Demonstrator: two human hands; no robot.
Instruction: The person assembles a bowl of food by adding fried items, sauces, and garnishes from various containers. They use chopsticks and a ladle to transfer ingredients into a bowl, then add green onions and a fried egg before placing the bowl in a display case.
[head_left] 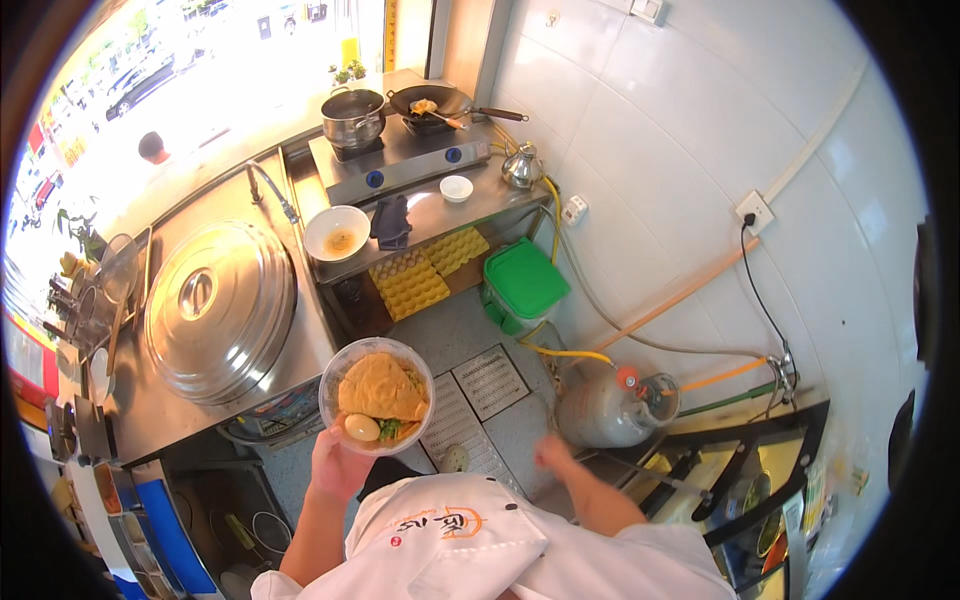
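My left hand [338,466] is wrapped round the lower side of a clear round plastic bowl [428,388], held up in front of me. Inside it lie a large golden fried piece [380,385], a peeled egg [361,427] and some chopped greens [392,431]. Away to the right, my right hand [553,453] hangs low beside a grey gas cylinder [605,410], apart from the bowl. Its fingers look curled in, slightly blurred, and nothing shows in them.
A stainless counter with a big lidded pot [215,310] stands left. Ahead, a gas stove [400,165] bears a steel pot [353,120] and a wok [430,105]. Below are a used white bowl [322,228], egg trays [405,283] and a green-lidded bucket [527,278]. A black-framed case [760,500] stands right.
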